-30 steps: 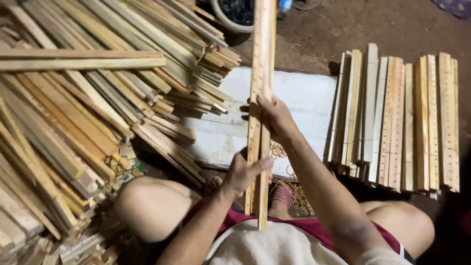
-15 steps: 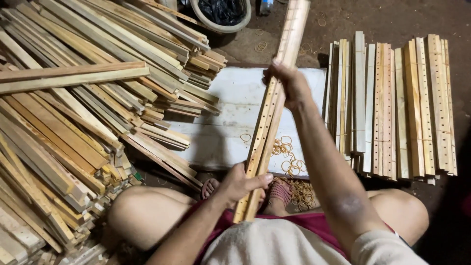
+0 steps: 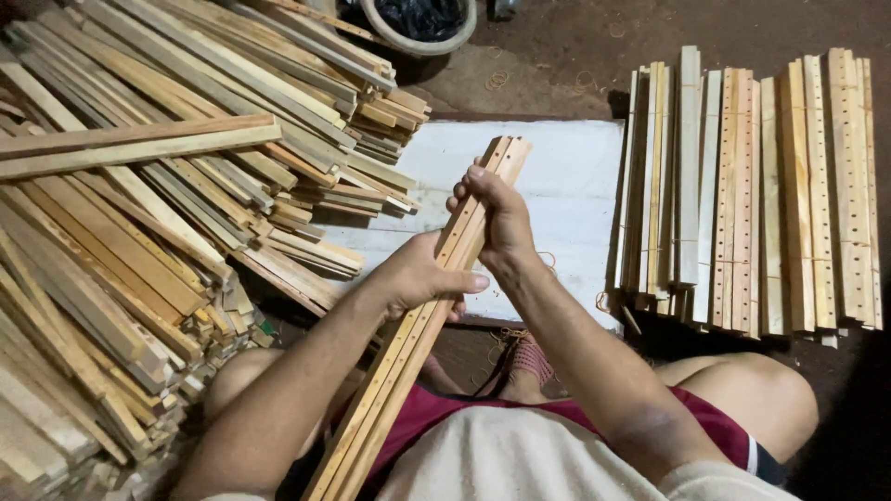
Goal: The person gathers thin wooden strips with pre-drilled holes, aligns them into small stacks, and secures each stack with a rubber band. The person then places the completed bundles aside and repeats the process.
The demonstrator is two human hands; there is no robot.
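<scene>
I hold a bundle of long thin wooden slats (image 3: 408, 353) slanting from my lap up to the white board (image 3: 566, 186). My right hand (image 3: 497, 218) grips the bundle near its upper end. Lower down, my left hand (image 3: 422, 278) wraps around its middle, thumb across the front. The bundle's lower end runs past my thigh and out of view. I sit cross-legged on the ground in red shorts.
A big loose heap of wooden slats (image 3: 139, 213) fills the left side. Tied bundles of drilled slats (image 3: 752, 195) lie in a row on the right. Rubber bands (image 3: 603, 301) lie by the board's near edge. A round tub (image 3: 418, 23) stands at the top.
The bundle has dropped from nearly upright to a slant, its lower end sliding toward my lap. Both hands have closed around it, nearer to each other.
</scene>
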